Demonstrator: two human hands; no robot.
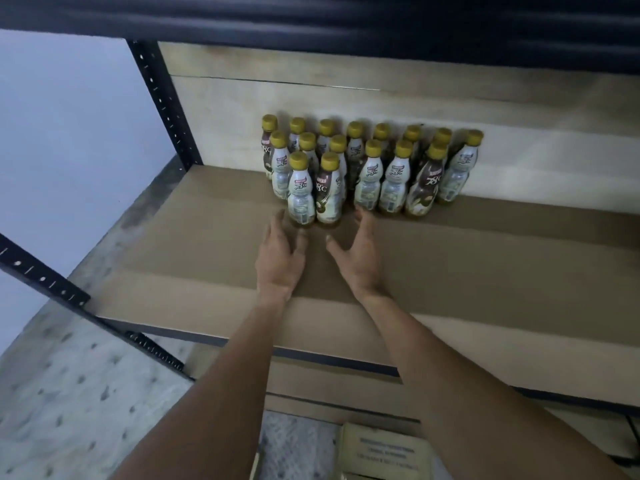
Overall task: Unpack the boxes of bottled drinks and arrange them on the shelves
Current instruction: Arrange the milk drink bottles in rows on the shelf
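Several small drink bottles with yellow caps (374, 161) stand in rows at the back of a wooden shelf board (173, 237). Two of them, a white-labelled bottle (300, 192) and a brown-labelled bottle (328, 192), stand in front of the rest. My left hand (280, 254) reaches over the shelf just below and left of the white-labelled bottle, fingers straight, holding nothing. My right hand (360, 252) lies just right of the brown-labelled bottle, fingers spread and straight, also holding nothing. Whether the fingertips touch the bottles is unclear.
A black metal upright (162, 102) frames the shelf on the left, and a black upper shelf edge (311, 19) hangs overhead. A cardboard box (384, 452) sits on the floor below. A lower shelf board (311, 379) lies under the front rail.
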